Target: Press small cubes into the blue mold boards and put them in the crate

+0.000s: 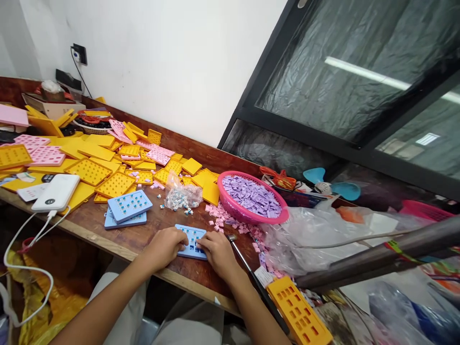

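On the wooden table in front of me lies a light blue moulded tray (192,234), flat, with small white-and-teal pieces sitting in its slots. My left hand (168,245) is closed at the tray's left side, its fingers curled over the edge. The fingers of my right hand (220,250) are pinched together over the tray's right side; anything between them is too small to make out. Behind the tray, a clear plastic bag (182,195) spills more of the small white-and-teal pieces. To the left, two similar blue trays (130,206) are stacked, the upper one holding pieces.
A pink basket (223,207) of purple pieces stands behind right, with loose pink pieces (218,218) around it. A hammer-like tool (247,263) and yellow mould (300,311) lie right. Yellow boards (117,184) and a cabled white power bank (57,192) are left.
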A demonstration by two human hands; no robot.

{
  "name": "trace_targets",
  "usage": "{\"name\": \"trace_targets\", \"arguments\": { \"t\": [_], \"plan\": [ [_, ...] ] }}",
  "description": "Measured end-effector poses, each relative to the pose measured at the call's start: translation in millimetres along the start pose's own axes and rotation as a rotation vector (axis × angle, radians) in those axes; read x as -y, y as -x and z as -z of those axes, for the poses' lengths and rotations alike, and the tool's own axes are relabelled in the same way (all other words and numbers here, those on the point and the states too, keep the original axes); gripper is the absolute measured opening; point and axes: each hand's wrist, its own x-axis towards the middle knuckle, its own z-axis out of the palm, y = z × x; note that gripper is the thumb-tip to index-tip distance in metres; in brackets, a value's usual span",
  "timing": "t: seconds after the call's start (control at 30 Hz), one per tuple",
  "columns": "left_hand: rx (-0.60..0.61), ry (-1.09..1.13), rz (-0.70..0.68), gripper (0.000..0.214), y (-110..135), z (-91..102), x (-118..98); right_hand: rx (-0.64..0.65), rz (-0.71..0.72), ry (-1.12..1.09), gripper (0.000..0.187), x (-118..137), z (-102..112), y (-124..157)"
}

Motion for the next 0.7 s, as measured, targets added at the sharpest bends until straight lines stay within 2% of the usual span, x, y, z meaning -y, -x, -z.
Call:
{"name": "trace_targets", "arguments": {
  "t": [0.17,0.27,0.47,0.7],
  "plan": [
    [-0.047,0.063,-0.040,0.028,5.6,-1.3,2.3,-0.101,-0.073,-0.176,0.014,1.5,-7.1,1.9],
    [-0.074,0.050,-0.067,0.026,10.5,-2.9,1.9,-0.113,-0.085,-0.217,0.015,0.2,-9.4,1.2],
    [-0.061,-0.082,-0.082,0.020,19.3,-5.2,-2.4,-0.053,-0.073,-0.162,0.018,2.4,-5.4,-2.6],
    [0.005,-0.172,-0.113,0.019,13.8,-3.0,-3.3,-0.046,-0.003,0.065,0.023,17.2,-8.8,3.8]
  ]
}}
